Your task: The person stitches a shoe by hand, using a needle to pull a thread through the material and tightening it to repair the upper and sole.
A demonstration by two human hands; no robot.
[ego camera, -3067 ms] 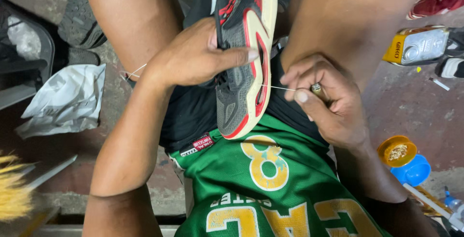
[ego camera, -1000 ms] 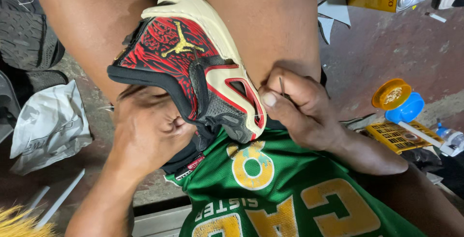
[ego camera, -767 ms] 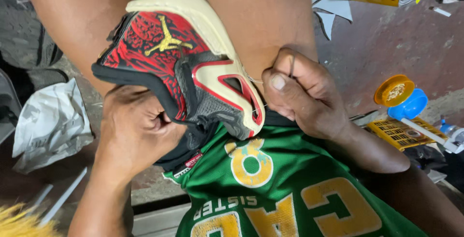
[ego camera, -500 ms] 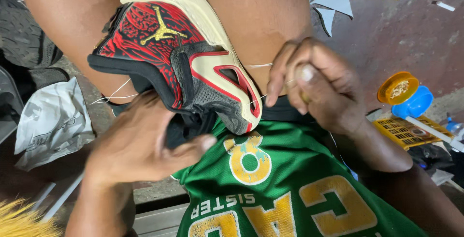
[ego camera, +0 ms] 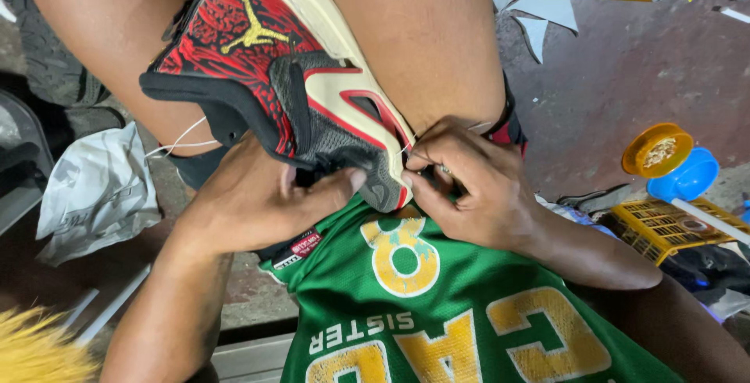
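1. The bare concrete floor (ego camera: 625, 78), dull reddish-grey and stained, fills the background on both sides of the person's bare legs; paper scraps lie scattered on it near the top edge.
2. A green mesh sports jersey with yellow lettering (ego camera: 437, 313) covers the person's lap at the bottom of the view.
3. A red, black and cream high-top sports shoe (ego camera: 273, 78) lies tilted across the thighs, sole edge toward the upper right, heel end near the jersey.
4. A crumpled grey-white plastic bag (ego camera: 94, 192) rests on the floor at the left, well apart from the shoe.
5. The left hand (ego camera: 258, 203) cups the shoe from beneath, its grip closed on the dark collar with the thumb pressed against the side.
6. The right hand (ego camera: 469, 188) is at the shoe's heel edge, its fingertips pinched shut on something thin there; what exactly it pinches is too small to tell.
7. A yellow plastic lattice tray (ego camera: 672, 227) sits at the right, just beside a blue plastic cup with an orange lid (ego camera: 672, 164).
8. A thin white thread (ego camera: 183, 142) trails from the shoe's underside over the left thigh.
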